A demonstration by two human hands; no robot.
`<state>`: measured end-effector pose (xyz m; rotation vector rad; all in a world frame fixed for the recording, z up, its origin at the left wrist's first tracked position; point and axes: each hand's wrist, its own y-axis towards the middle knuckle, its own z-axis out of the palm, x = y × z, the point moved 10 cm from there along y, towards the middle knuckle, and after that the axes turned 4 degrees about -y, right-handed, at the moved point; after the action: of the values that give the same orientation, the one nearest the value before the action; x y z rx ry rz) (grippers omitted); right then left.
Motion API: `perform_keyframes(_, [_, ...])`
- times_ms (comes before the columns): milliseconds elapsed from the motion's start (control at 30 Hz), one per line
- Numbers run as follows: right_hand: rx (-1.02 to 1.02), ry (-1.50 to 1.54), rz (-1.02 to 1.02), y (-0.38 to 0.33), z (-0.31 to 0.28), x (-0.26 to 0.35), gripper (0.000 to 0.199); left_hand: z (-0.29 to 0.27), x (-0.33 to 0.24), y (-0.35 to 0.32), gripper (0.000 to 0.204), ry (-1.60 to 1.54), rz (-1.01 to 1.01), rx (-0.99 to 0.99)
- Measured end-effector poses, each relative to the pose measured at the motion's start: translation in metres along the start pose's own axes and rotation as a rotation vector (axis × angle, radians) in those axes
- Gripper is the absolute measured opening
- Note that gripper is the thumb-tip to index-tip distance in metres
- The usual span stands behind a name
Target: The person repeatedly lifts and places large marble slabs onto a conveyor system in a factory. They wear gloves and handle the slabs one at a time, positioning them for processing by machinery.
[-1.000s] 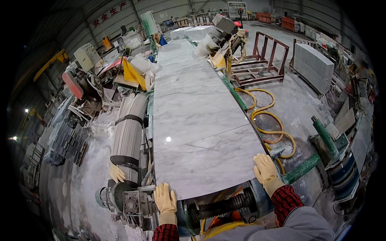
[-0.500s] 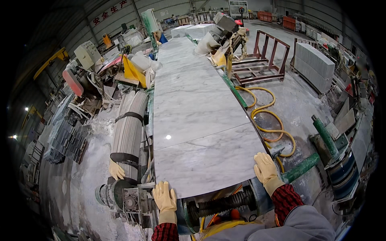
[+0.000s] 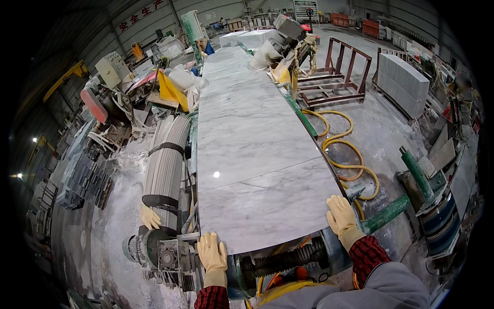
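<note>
A long grey-white marble slab (image 3: 257, 154) lies on a roller conveyor and runs away from me. My left hand (image 3: 212, 253), in a pale yellow glove, lies flat on the slab's near left corner. My right hand (image 3: 340, 216), gloved the same way, rests flat on the near right corner. Both hands have their fingers spread and press on the stone rather than gripping it. Under the slab's near edge a dark ribbed roller (image 3: 288, 257) shows between my arms.
A strapped bundle of grey tiles (image 3: 165, 165) stands left of the conveyor with a spare glove (image 3: 150, 217) on it. A motor (image 3: 149, 251) sits by my left hand. Yellow hoses (image 3: 345, 149) coil on the wet floor at right, near green posts (image 3: 416, 172) and stacked slabs (image 3: 404, 82).
The slab has slid a little toward me along the conveyor. My hands stay on its near corners.
</note>
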<state>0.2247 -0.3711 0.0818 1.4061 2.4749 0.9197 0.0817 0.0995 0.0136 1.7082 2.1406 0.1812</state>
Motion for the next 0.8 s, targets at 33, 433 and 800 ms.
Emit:
perform_keyframes(33, [-0.004, -0.003, -0.001, 0.000, -0.002, 0.001, 0.038, 0.000, 0.000, 0.001, 0.049, -0.003, 0.003, 0.006])
perform_keyframes(433, [0.009, 0.027, 0.015, 0.000, -0.006, 0.004, 0.034, -0.001, 0.000, -0.004, 0.050, -0.007, -0.010, 0.000])
perform_keyframes(800, [0.116, 0.035, 0.038, -0.008, 0.009, -0.004, 0.039, -0.008, -0.003, -0.008, 0.050, -0.024, -0.002, -0.007])
